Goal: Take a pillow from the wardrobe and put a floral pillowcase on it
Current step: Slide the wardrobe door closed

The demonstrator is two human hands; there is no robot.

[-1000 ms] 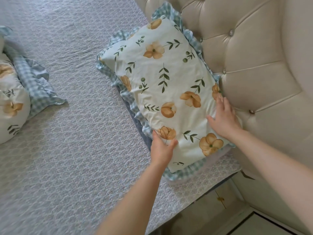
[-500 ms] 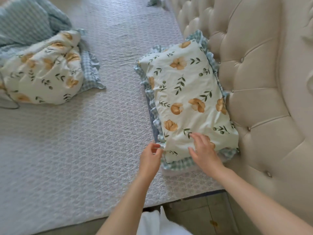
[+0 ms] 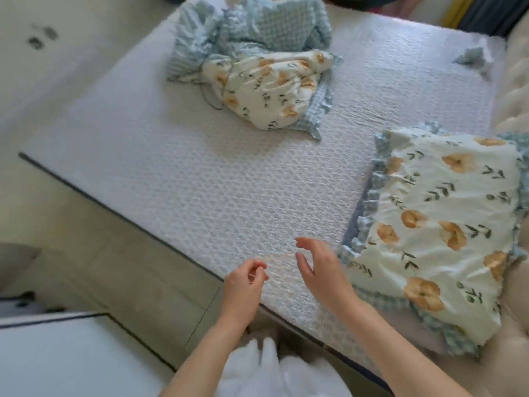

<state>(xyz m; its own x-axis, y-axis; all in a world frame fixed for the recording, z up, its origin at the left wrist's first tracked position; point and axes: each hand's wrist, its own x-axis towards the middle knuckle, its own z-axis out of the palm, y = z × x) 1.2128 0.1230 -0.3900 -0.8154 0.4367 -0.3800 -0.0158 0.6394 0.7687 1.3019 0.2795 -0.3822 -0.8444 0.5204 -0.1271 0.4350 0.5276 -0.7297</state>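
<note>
A pillow in a floral pillowcase [image 3: 446, 224], cream with orange flowers and a blue checked frill, lies flat at the right of the bed against the tufted headboard [image 3: 515, 116]. My right hand [image 3: 317, 270] hovers just left of its near corner, fingers spread and curled, holding nothing. My left hand [image 3: 243, 282] floats over the bed's near edge with fingers loosely curled and nothing in them. Both hands are off the pillow.
A crumpled heap of matching floral and blue checked bedding [image 3: 257, 70] lies at the far middle of the white quilted bed [image 3: 200, 181]. A small blue cloth [image 3: 472, 58] sits at the far right. Tiled floor [image 3: 100, 253] lies to the left, a white surface [image 3: 71, 359] at bottom left.
Both hands have let go of the cased pillow and drawn back left toward the bed's edge. The view has swung left and pulled back, showing more of the bed and floor.
</note>
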